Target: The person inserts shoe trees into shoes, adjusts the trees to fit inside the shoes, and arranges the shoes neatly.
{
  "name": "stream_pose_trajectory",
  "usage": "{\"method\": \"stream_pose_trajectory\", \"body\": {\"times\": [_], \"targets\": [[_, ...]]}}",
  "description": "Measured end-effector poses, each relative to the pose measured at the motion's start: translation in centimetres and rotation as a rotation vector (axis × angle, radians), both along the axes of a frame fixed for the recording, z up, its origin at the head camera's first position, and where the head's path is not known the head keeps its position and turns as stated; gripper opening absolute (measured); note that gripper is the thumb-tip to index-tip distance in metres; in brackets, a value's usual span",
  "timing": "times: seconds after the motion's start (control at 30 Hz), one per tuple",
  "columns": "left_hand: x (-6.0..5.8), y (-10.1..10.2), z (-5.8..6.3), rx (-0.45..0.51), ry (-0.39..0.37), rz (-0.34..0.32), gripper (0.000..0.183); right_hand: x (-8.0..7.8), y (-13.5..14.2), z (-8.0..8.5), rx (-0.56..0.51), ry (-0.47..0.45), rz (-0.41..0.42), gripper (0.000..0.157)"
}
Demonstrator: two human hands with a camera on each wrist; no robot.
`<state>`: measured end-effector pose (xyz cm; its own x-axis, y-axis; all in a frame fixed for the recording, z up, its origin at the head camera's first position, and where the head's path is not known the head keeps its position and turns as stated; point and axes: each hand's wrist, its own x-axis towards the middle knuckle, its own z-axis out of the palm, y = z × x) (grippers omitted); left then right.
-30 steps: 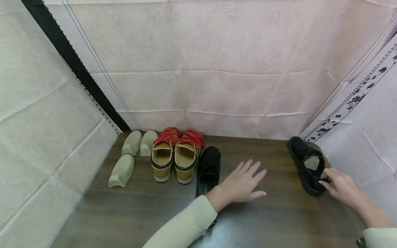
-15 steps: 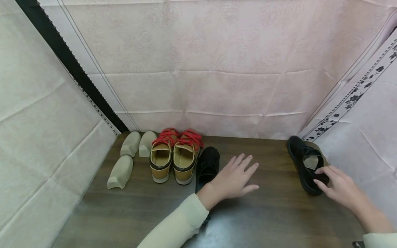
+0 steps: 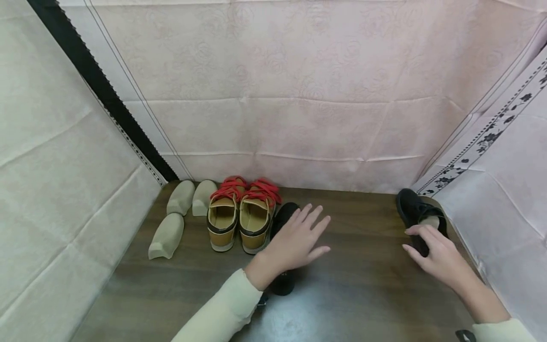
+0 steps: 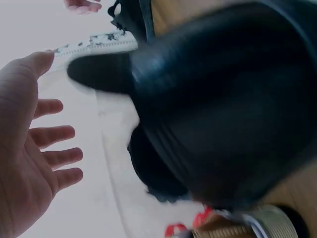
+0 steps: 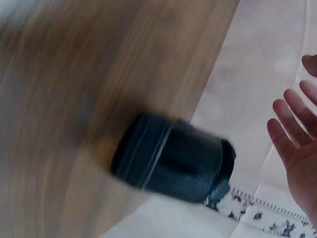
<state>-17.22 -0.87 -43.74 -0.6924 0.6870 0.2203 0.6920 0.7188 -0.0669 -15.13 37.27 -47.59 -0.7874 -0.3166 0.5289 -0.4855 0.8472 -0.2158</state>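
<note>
My left hand [image 3: 290, 242] hovers with spread fingers over a black lace-up shoe [image 3: 283, 284], covering most of its middle. That shoe [image 4: 213, 114] fills much of the left wrist view, beside the palm. At the right, my right hand [image 3: 436, 251] hangs over the heel end of a second black shoe [image 3: 409, 209], thumb and fingers apart with nothing between them. A cream shoe insert [image 3: 430, 221] shows in this shoe's opening. In the right wrist view the shoe [image 5: 173, 163] lies apart from the loosely extended fingers [image 5: 283, 141].
Tan shoes [image 3: 255, 218] with red laces [image 3: 262, 191] stand left of the nearer black shoe. Farther left lie several cream shoe inserts [image 3: 167, 236] on the wooden surface [image 3: 350, 294]. Pale cloth walls [image 3: 299, 118] rise at the back and both sides.
My right hand has let go of the right shoe's back rim and moved left over it. My left hand has drifted left, farther over the other black shoe.
</note>
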Motion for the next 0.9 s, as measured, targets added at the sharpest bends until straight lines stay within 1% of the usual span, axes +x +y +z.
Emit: {"method": "stream_pose_trajectory", "body": {"times": [0.17,0.23,0.33,0.43,0.57,0.7,0.9], "targets": [[-0.1,-2.3,-0.3,0.013,-0.004,0.037,0.070,-0.1,-2.1,-0.6,-0.024,0.001,0.007,0.046],[-0.2,-3.1,-0.3,0.037,-0.011,0.043,0.069,-0.2,-2.8,-0.7,-0.041,0.019,0.030,0.047],[-0.2,-4.1,-0.2,0.073,-0.035,0.054,0.068,-0.2,-3.8,-0.7,-0.059,0.021,0.057,0.048],[-0.2,-5.1,-0.2,0.099,-0.046,0.067,0.068,-0.2,-4.6,-0.7,-0.058,-0.001,0.068,0.048],[-0.2,-6.3,-0.2,0.120,-0.037,0.085,0.068,-0.2,-5.4,-0.8,-0.064,-0.025,0.070,0.048],[-0.2,-7.4,-0.1,0.136,-0.041,0.107,0.069,-0.4,-6.5,-0.8,-0.079,-0.042,0.088,0.048],[-0.1,-9.0,-0.2,0.134,-0.003,0.143,0.070,-0.9,-8.6,-0.8,-0.085,-0.092,0.116,0.045]]}}
